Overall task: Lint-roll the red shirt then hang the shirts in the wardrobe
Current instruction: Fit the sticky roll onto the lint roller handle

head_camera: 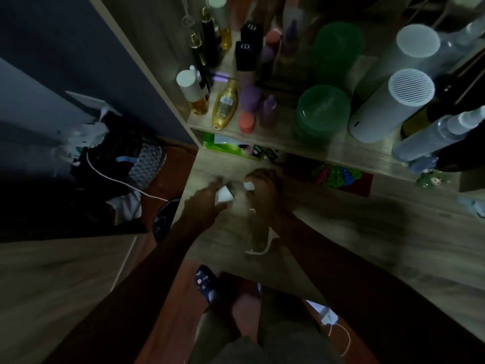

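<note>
The view is dim and blurred. Both hands meet over the wooden desk top [354, 232]. My left hand [207, 203] pinches a small white piece [224, 196], maybe paper or a cap. My right hand [265, 195] is closed around a pale object that looks like a lint roller [249, 185]. A white curved handle [265, 246] sticks out below the wrist. The two white parts sit a few centimetres apart. No red shirt or wardrobe is in view.
The shelf above the desk holds bottles [225, 103], green tubs [324, 111], a white cylinder [388, 106] and a spray bottle [441, 132]. A heap of dark clothes [112, 164] with a white cable lies at left. A charger [328, 317] and my slippered foot [206, 283] are on the floor.
</note>
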### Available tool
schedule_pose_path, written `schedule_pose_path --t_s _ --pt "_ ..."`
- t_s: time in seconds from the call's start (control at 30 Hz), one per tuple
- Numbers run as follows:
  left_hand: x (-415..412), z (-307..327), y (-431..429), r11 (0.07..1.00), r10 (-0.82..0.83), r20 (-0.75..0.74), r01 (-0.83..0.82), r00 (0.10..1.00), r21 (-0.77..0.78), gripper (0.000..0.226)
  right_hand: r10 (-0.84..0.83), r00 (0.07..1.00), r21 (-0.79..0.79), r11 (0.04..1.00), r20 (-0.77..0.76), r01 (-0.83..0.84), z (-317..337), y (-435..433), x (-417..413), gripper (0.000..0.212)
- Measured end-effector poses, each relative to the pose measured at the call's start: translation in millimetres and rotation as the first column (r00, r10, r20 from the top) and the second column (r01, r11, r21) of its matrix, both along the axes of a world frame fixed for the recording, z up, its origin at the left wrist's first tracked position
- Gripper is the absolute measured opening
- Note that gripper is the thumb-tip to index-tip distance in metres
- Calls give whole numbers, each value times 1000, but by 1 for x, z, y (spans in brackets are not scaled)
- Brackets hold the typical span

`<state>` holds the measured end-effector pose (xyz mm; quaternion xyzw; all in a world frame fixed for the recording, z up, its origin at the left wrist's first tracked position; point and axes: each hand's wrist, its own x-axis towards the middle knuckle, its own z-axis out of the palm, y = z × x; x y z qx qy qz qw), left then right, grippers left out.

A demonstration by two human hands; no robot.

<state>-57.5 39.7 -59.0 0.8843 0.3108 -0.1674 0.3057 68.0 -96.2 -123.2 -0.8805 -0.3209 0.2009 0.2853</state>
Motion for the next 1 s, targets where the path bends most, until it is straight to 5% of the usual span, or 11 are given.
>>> schedule_pose_path --t_s 0.1,0.23,0.37,0.43,0.73,1.0 --pt "-10 18 -7 997 53 2 -53 999 -57 90 9 1000 9 1000 30 -9 5 -2 4 23" --pt "-26 39 -18 975 190 106 -174 976 -141 89 7 993 156 988 -115 11 26 -5 2 20" --pt "-44 54 -28 959 253 138 -229 958 -168 57 7 858 314 932 -514 180 71 -12 -12 18" --pt "-50 64 -35 957 238 151 -205 960 -205 40 88 801 381 907 -592 182 94 -18 -19 17" --pt "-63 97 -52 960 217 322 -142 922 -240 55 251 774 449 892 -582 48 144 -33 -32 17" --pt "-60 119 -63 947 272 372 -179 888 -266 63 231 686 474 860 -690 188 150 -40 -37 16"
